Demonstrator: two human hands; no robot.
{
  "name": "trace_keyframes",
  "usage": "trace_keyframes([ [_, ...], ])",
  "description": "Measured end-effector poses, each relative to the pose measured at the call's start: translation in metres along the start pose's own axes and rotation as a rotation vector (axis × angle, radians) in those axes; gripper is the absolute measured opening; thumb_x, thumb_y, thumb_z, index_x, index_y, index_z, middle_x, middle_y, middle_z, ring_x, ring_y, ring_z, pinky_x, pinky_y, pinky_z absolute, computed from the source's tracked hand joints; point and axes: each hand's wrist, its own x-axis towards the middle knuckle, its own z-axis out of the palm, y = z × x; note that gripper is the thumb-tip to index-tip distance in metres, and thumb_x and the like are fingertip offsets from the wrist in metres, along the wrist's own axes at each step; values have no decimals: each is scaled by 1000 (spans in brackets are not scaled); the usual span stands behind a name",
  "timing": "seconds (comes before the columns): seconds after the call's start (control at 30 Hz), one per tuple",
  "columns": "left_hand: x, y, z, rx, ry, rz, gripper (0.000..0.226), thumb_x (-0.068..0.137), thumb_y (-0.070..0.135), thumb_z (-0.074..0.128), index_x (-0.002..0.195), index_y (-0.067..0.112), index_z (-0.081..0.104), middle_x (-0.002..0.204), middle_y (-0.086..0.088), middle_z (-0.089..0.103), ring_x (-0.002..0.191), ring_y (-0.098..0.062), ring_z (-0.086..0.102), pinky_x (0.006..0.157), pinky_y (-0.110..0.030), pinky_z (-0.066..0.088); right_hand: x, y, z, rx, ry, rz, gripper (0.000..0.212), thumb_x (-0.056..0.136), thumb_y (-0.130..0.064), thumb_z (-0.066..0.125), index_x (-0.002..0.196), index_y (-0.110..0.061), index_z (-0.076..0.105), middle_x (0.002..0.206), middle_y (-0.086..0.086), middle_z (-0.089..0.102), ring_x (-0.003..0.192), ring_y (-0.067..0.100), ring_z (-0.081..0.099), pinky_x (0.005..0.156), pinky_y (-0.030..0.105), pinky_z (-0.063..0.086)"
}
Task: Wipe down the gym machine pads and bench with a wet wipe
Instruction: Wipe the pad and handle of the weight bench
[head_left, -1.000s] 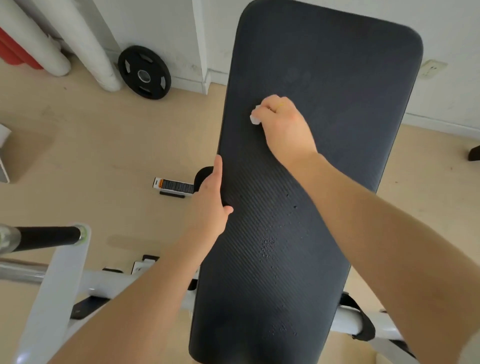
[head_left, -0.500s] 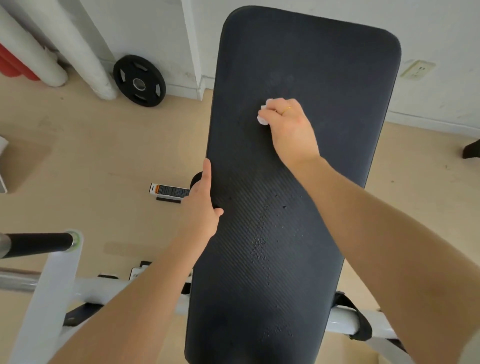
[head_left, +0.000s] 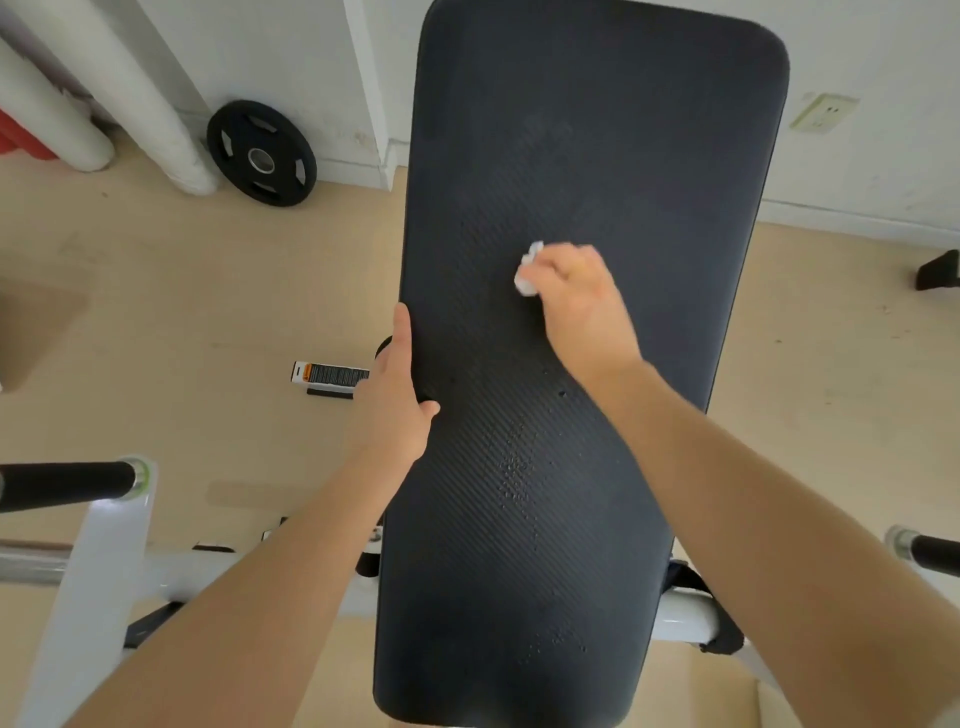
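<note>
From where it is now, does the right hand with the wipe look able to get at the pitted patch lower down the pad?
Probably yes: the right hand holds the wipe just above the patch, with only bare pad between.

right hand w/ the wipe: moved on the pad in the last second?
Yes. The right hand with the wet wipe slid down the pad toward its near end, closing on the left hand, which still grips the pad's left edge.
</note>
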Motion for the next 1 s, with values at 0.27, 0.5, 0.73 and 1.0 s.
trace_keyframes([
  [0.27,-12,1,6,211,132,87,91,87,13,61,148,24,-5,156,-13,-7,142,-36,12,111,-45,23,-110,-11,33,2,-253,-222,29,66,8,68,92,-5,68,87,9,65,77,24,60,75,32,50],
  [0.5,-22,-12,36,519,158,467,94,65,30,82,139,-3,34,149,-25,25,135,-42,30,107,-45,24,-67,8,4,-103,-108,-56,13,83,-9,53,76,-9,64,82,9,64,70,30,59,62,30,47],
  [0.73,-30,5,43,589,83,353,107,79,42,66,146,2,-6,156,-15,-9,144,-32,-1,116,-38,13,-93,6,28,-11,56,48,18,69,14,61,75,-3,62,78,9,63,61,26,56,63,28,47],
  [1.0,-37,21,57,515,109,213,103,82,25,67,146,2,-10,156,-14,-14,144,-31,-6,116,-35,8,-117,29,17,-111,-88,-164,28,64,1,77,90,-3,69,84,7,67,67,23,62,52,23,53],
])
